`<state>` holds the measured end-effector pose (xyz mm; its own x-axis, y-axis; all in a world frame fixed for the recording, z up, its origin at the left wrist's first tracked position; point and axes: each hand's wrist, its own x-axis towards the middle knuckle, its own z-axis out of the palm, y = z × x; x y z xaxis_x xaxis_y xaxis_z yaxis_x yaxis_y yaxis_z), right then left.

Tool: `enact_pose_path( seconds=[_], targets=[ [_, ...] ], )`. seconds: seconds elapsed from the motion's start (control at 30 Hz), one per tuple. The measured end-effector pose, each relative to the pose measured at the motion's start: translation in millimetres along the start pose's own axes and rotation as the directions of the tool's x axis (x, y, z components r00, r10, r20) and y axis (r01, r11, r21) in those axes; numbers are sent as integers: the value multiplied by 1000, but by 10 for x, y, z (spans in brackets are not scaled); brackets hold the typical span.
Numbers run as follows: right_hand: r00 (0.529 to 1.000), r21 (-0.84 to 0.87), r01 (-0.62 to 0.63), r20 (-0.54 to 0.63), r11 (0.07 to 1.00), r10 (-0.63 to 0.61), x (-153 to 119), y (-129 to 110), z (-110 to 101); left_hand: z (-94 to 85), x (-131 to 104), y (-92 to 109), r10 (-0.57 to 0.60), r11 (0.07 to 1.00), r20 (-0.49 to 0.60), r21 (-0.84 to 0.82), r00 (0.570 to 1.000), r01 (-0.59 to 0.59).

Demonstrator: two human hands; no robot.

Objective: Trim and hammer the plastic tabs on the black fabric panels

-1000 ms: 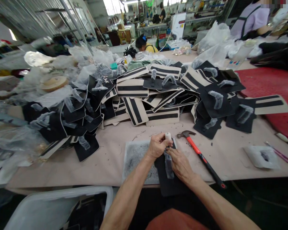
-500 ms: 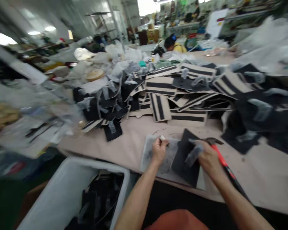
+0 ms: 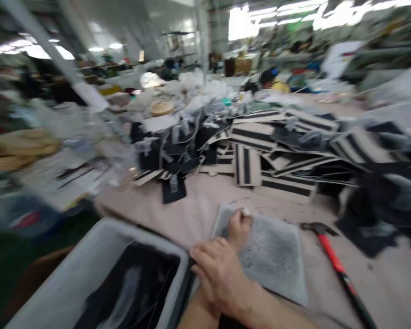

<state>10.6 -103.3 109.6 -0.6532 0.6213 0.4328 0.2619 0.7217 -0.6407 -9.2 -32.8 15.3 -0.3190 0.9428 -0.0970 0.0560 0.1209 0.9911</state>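
My left hand (image 3: 239, 228) is closed, with a small whitish piece (image 3: 245, 212) showing at its fingertips; its exact kind is too small to tell. That hand rests over the left part of a grey, dark-smudged board (image 3: 274, 251) on the table. My right hand (image 3: 221, 267) crosses over my left forearm beside the bin rim, fingers stretched leftward, nothing visible in them. Below and left of it, a black panel (image 3: 149, 265) with a translucent strip (image 3: 125, 292) lies in the white bin (image 3: 99, 242).
A hammer (image 3: 332, 253) with a red and black handle lies right of the board. Behind it is a heap of black and cream striped panels (image 3: 246, 164). One black panel (image 3: 174, 188) lies at the heap's left. A person (image 3: 277, 84) is at the back.
My right hand has moved left from the board to the bin and let go of the black panel, which now lies in the bin. The view has shifted; my left hand stays closed over the board.
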Motion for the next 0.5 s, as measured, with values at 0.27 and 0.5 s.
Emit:
enact_pose_path(
  seconds=[0.27, 0.5],
  targets=[
    [520, 80, -703, -621, 707, 586, -582, 1602, -1388, -12, 422, -139, -30, 991, 49, 128, 998, 24],
    [-30, 278, -881, -840, 383, 542, -1668, 2436, -2735, 64, 438, -187, -75, 970, -43, 227, 996, 83]
  ],
)
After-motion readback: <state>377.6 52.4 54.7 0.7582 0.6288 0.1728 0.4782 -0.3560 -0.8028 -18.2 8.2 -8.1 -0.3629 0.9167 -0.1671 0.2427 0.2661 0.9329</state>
